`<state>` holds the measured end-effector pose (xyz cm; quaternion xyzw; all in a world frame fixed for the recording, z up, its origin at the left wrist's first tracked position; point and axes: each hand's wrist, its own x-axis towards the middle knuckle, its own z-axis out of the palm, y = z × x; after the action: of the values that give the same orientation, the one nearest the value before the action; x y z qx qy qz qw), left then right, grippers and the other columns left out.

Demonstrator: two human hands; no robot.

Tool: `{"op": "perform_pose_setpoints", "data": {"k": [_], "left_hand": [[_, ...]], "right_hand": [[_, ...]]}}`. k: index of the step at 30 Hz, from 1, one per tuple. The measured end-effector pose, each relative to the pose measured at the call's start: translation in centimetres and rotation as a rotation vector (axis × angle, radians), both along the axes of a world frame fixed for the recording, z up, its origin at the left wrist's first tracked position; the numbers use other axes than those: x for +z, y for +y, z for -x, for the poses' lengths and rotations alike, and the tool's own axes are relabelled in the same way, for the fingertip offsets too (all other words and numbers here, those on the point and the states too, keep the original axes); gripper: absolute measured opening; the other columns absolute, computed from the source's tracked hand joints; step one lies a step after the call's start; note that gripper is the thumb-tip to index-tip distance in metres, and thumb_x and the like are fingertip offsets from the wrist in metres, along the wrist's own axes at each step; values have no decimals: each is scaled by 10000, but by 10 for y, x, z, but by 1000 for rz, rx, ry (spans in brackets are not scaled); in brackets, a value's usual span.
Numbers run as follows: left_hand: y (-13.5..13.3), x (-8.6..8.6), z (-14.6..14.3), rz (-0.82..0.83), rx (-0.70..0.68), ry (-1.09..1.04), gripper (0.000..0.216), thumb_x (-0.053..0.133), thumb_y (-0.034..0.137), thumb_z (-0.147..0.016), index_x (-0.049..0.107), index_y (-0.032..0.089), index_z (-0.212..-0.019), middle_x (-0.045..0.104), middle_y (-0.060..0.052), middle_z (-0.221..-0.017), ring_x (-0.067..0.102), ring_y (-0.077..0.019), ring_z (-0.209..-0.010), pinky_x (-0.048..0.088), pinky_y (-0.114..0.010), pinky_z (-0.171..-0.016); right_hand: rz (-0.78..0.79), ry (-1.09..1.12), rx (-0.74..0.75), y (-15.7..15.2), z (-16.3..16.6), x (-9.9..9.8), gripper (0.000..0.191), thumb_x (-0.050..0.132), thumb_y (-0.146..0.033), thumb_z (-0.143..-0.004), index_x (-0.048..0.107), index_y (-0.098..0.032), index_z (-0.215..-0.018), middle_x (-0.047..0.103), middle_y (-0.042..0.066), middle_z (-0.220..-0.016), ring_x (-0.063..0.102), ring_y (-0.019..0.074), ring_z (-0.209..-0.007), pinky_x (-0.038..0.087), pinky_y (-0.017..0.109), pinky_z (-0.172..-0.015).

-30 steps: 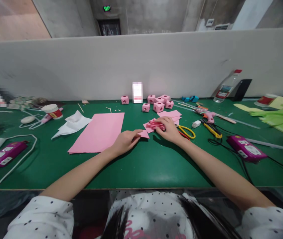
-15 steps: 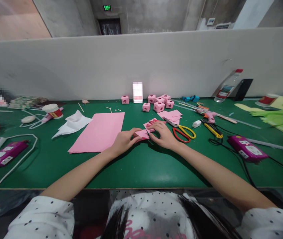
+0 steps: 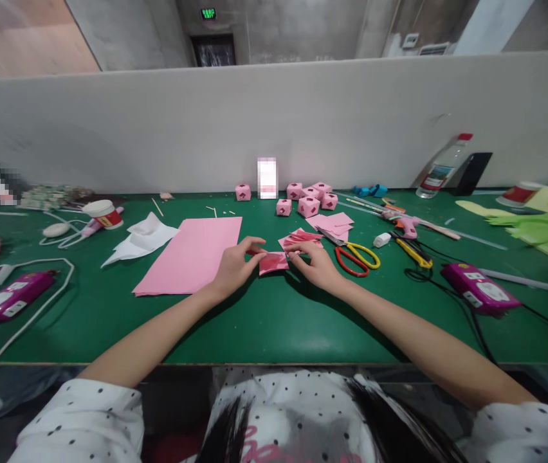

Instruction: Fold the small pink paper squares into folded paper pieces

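A small folded pink paper piece (image 3: 274,262) with a darker inner face is stretched between my two hands, just above the table. My left hand (image 3: 240,263) pinches its left end between thumb and fingers. At the right end, my right hand (image 3: 315,262) pinches it the same way. Just behind my right fingers lie other pink and red folded pieces (image 3: 303,238), partly covered by that hand. Pink paper cut-outs (image 3: 339,222) lie beyond, with scissors (image 3: 357,256) with red and yellow handles beside them.
Several pink paper cubes (image 3: 308,206) stand near the partition (image 3: 182,128). Large pink sheets (image 3: 190,257) and a crumpled white tissue (image 3: 146,236) lie to the left. A utility knife (image 3: 413,251), a pink glue gun (image 3: 406,225) and a purple power strip (image 3: 479,288) are to the right.
The pink paper piece has been turned and its darker face now shows toward me. My left fingers have shifted slightly up and left along it.
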<state>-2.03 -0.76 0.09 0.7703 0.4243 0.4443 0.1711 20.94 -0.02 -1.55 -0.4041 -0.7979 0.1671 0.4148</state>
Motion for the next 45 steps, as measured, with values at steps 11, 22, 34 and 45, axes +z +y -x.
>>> {"op": "perform_pose_setpoints", "data": {"k": [11, 22, 34, 45], "left_hand": [[-3, 5, -7, 73, 3, -413, 307, 625, 326, -877, 557, 191, -1143, 621, -56, -986, 639, -158, -900, 549, -312, -816], [-14, 2, -17, 222, -103, -413, 332, 635, 298, -853, 546, 184, -1152, 593, -70, -1061, 629, -150, -907, 550, -302, -809], [-18, 1, -19, 281, -216, -371, 326, 604, 313, -882, 529, 191, -1174, 626, -104, -1164, 662, -179, -972, 562, -298, -781], [-12, 3, -12, 268, -147, -401, 317, 587, 383, -900, 569, 182, -1144, 662, -93, -1087, 657, -200, -975, 561, -284, -707]], "right_hand": [[131, 235, -94, -21, 21, 3, 176, 621, -384, -853, 583, -215, -885, 638, 8, -762, 543, 141, -611, 442, 279, -580], [177, 226, -62, -16, 25, 0, 281, 623, -438, -865, 679, -201, -1005, 732, 46, -955, 650, 170, -766, 493, 295, -662], [220, 249, -29, -17, 25, 3, 290, 638, -480, -845, 727, -212, -911, 754, 35, -905, 670, 190, -786, 491, 290, -641], [401, 474, 42, -14, 21, 9, 338, 717, -529, -747, 721, -197, -810, 706, 22, -794, 624, 173, -706, 492, 296, -641]]}}
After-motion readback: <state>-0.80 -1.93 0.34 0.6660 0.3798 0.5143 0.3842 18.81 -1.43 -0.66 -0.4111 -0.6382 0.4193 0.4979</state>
